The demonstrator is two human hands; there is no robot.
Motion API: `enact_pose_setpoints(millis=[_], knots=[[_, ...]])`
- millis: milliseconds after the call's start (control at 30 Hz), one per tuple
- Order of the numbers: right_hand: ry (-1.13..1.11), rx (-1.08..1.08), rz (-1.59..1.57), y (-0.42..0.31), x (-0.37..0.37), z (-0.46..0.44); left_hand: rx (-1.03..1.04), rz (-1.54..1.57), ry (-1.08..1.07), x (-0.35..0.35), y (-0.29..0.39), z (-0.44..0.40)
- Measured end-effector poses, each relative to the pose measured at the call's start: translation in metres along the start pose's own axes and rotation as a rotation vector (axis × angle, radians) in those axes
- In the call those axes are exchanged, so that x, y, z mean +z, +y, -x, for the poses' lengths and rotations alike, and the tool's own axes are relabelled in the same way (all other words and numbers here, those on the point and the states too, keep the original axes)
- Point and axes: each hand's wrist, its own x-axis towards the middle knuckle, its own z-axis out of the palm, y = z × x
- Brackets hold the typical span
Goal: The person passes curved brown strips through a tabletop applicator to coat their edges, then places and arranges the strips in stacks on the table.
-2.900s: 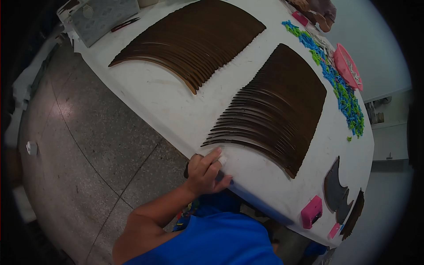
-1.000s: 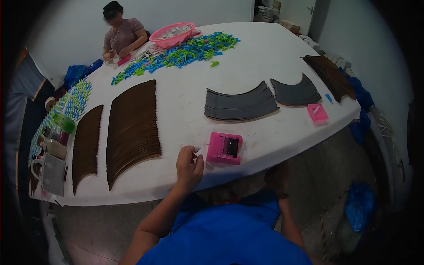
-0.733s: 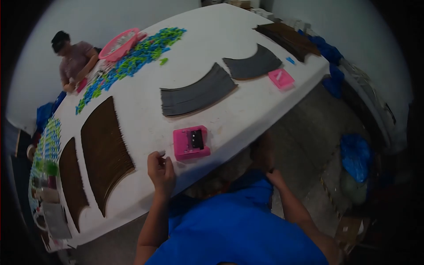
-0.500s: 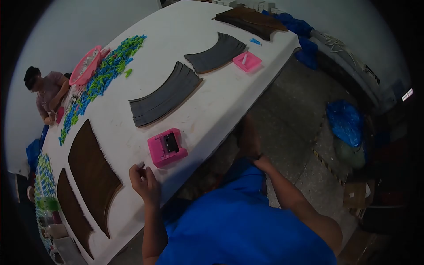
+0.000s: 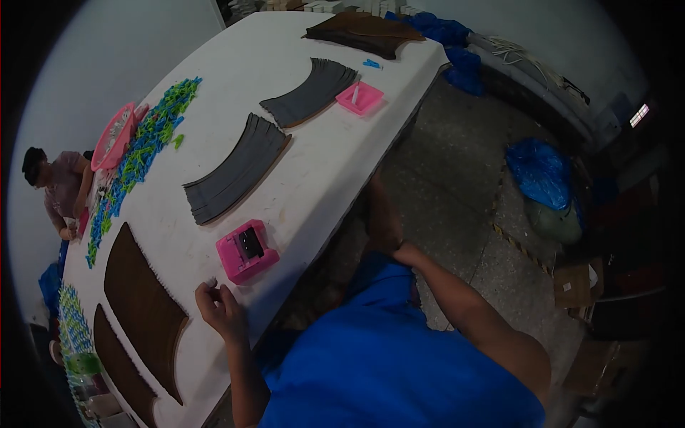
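Over a white table (image 5: 300, 171), left hand (image 5: 222, 312), half-curled, near pink device (image 5: 246, 252)

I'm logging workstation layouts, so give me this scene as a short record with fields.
left hand: fingers curled, at the near table edge beside the pink box; grip unclear
right hand: down by the leg, off the table
pink box: black part on top
gray stacks: two, curved, beyond the box
brown stacks: two at left, one at far end
clip pile: blue and green
co-worker: across the table
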Motion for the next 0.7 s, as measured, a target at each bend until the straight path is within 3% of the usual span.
enact_pose_setpoints(millis=[67,200,267,400,467,567,700], knots=[[-0.205,-0.192,0.021,-0.004,-0.021,0.012,0.018,-0.009,-0.009,0.002,0.000,-0.001],[-0.228,-0.175,-0.046,0.025,0.013,-0.020,-0.011,-0.001,-0.006,0.002,0.000,0.000],[0.085,-0.094,0.013,0.005,0.018,0.002,-0.012,-0.005,-0.008,0.002,0.000,0.000],[0.099,-0.107,-0.089,0.000,0.013,0.018,0.023,-0.032,0.003,0.000,0.003,-0.001],[-0.145,-0.167,-0.082,0.005,0.000,0.017,0.023,-0.037,0.007,-0.001,0.003,0.000],[-0.247,-0.326,-0.026,0.009,-0.018,0.035,0.036,-0.021,-0.008,0.000,-0.002,0.001],[-0.374,-0.199,0.089,-0.006,-0.032,0.056,0.056,-0.045,-0.006,0.000,0.000,0.000]])
